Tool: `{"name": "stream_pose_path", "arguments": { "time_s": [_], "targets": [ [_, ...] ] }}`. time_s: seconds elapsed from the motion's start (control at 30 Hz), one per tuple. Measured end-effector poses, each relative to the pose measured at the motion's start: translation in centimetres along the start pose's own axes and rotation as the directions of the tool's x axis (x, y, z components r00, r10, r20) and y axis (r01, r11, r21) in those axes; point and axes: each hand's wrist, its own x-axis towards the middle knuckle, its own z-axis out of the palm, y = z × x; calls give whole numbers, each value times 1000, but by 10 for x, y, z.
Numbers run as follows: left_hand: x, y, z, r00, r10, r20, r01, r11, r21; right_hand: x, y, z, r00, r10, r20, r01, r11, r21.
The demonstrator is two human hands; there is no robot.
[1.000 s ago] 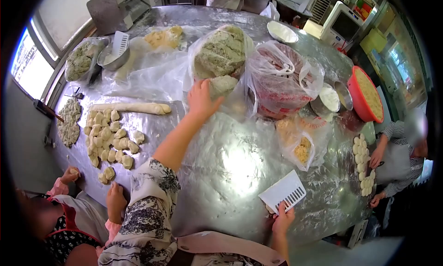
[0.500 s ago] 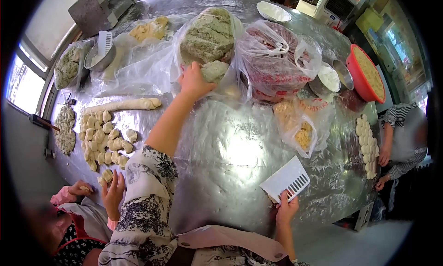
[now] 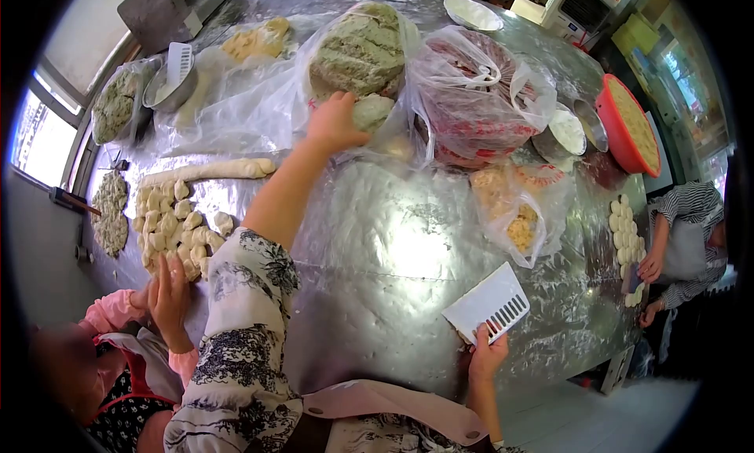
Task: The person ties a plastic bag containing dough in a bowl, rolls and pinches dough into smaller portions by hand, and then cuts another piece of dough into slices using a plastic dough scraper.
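Reaching far over the metal table, my left hand [image 3: 334, 127] is in the mouth of a clear plastic bag, thumb and fingers round a smaller lump of greenish filling [image 3: 372, 112]. Some of its fingertips are hidden behind the lump. The big greenish mass [image 3: 357, 51] sits in the same bag, just beyond. Near the table's front edge, my right hand [image 3: 488, 357] grips a white plastic dough scraper [image 3: 487, 302] by its slotted end, with the thumb on top. The scraper's plain blade points up and left.
Left of my arm lie a dough roll [image 3: 208, 171] and several dough pieces [image 3: 166, 225], beside a co-worker's hand [image 3: 167, 304]. To the right are a bag of dark red filling [image 3: 479, 100], a bag of yellow crumbly stuff [image 3: 514, 210], a red basin [image 3: 603, 107] and dough rounds [image 3: 620, 229].
My left hand stays at the lump, its fingers slightly shifted. The left co-worker's hands have come together by the dough pieces. The right co-worker's hand now has a dark flat object over the rounds.
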Motion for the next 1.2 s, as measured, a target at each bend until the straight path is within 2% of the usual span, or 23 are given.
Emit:
{"name": "stream_pose_path", "arguments": {
  "time_s": [0.1, 0.2, 0.3, 0.4, 0.5, 0.53, 0.63, 0.73, 0.83, 0.87, 0.93, 0.97, 1.07, 1.2],
  "targets": [
    [-5, 14, 0, 999, -11, -35, 16, 990, 141, -2, -1, 0, 1000, -20, -4, 19, 999, -49],
    [-9, 18, 5, 998, -3, -68, 17, 980, 199, -3, -4, 4, 1000, -29, -5, 29, 998, -51],
    [-19, 29, 7, 994, -65, -92, 83, 973, 215, -4, -6, 7, 999, -28, -15, 28, 998, -55],
    [-36, 36, 24, 966, 15, -259, 42, 976, 212, -3, 2, 2, 998, -58, -14, 57, 996, -66],
    [-57, 37, 49, 942, 96, -321, -28, 977, 210, -2, 11, -2, 997, -79, -7, 78, 993, -86],
    [-65, 37, 53, 924, 123, -362, -50, 978, 203, -2, 12, -2, 997, -80, -4, 79, 992, -95],
    [-88, 48, 54, 933, 95, -346, -44, 987, 153, -3, 11, 0, 991, -135, -4, 134, 987, -90],
    [-101, 57, 38, 918, 165, -361, -130, 984, 120, -1, 20, 3, 989, -142, -42, 141, 990, -29],
    [-67, 48, 16, 888, 53, -456, -80, 996, -41, -3, 15, 0, 998, -57, -8, 57, 998, 16],
    [-56, 49, 4, 899, -17, -438, 12, 1000, -15, -4, 14, -1, 999, -45, 1, 45, 999, -2],
    [-19, 34, -4, 983, -126, -132, 115, 989, -88, -3, 11, -3, 999, -24, 27, 25, 999, -38],
    [-3, 27, -7, 984, -174, 30, 176, 978, -111, -2, 12, -3, 999, -39, 26, 39, 999, -30],
    [30, 15, -4, 945, -146, 294, 207, 960, -190, -1, 16, -1, 997, -68, 22, 69, 997, -22],
    [42, 14, -8, 874, -152, 461, 254, 953, -167, -3, 13, -2, 997, -69, 18, 70, 996, -60]
  ]
}}
